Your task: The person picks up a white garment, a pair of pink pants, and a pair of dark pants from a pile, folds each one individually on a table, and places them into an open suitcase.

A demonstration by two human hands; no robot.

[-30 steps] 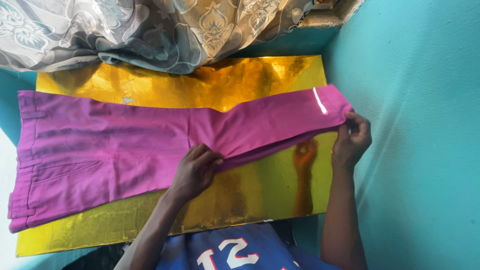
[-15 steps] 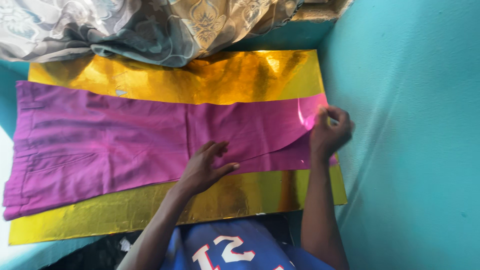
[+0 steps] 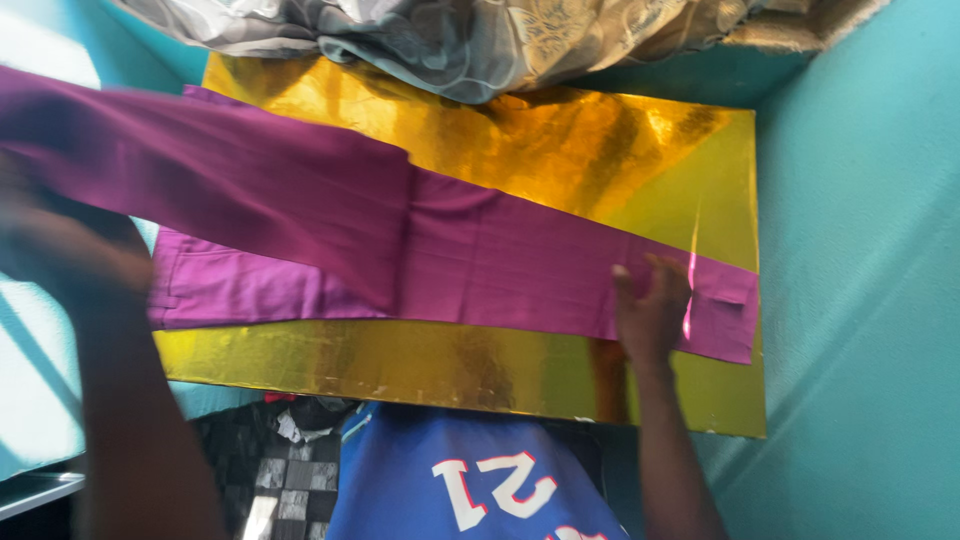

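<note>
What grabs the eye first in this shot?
The magenta trousers stretch across a shiny gold sheet. The right hand presses flat on the cloth near the right end, while the blurred left hand lifts the other end up at the left edge. A patterned grey curtain hangs along the top.

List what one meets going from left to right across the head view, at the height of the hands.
Blurred left hand lifting the purple trousers → right hand flat on the trousers → gold foil sheet → teal wall.
</note>
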